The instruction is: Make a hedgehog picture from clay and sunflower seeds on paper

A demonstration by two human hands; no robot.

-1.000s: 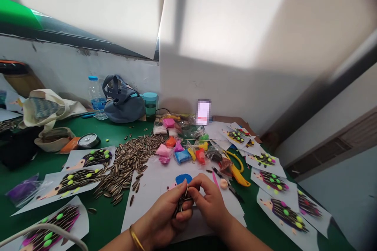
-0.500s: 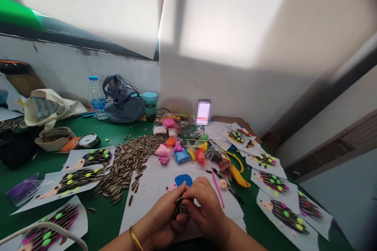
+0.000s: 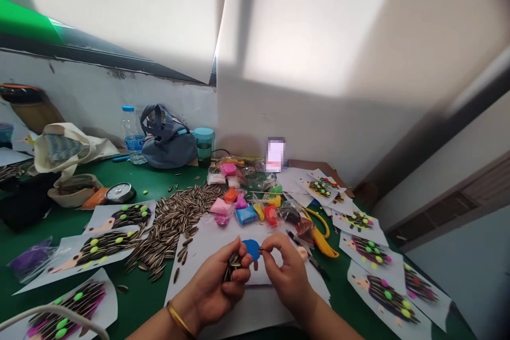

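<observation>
Several striped sunflower seeds [image 3: 232, 264] lie in my left hand [image 3: 217, 282], its fingers curled round them. My right hand [image 3: 287, 275] pinches a single seed [image 3: 261, 249] between thumb and forefinger, at the right edge of a flat blue clay shape [image 3: 251, 248]. That shape rests on white paper [image 3: 207, 244], partly hidden by my left fingers. A small brown piece [image 3: 255, 265] shows just below the blue clay. Left of the paper spreads a large heap of seeds [image 3: 171, 228].
Bagged coloured clay [image 3: 246, 214] lies behind the paper. Yellow-handled scissors [image 3: 324, 243] and a peach clay ball [image 3: 303, 253] are at the right. Finished hedgehog pictures [image 3: 388, 295] line both sides. A blue bag [image 3: 169, 144], bottle [image 3: 133, 133] and cup [image 3: 204, 147] stand behind.
My hands have moved apart. The right one has shifted slightly right with a seed in its pinch, and the left has moved left, showing its seeds more clearly.
</observation>
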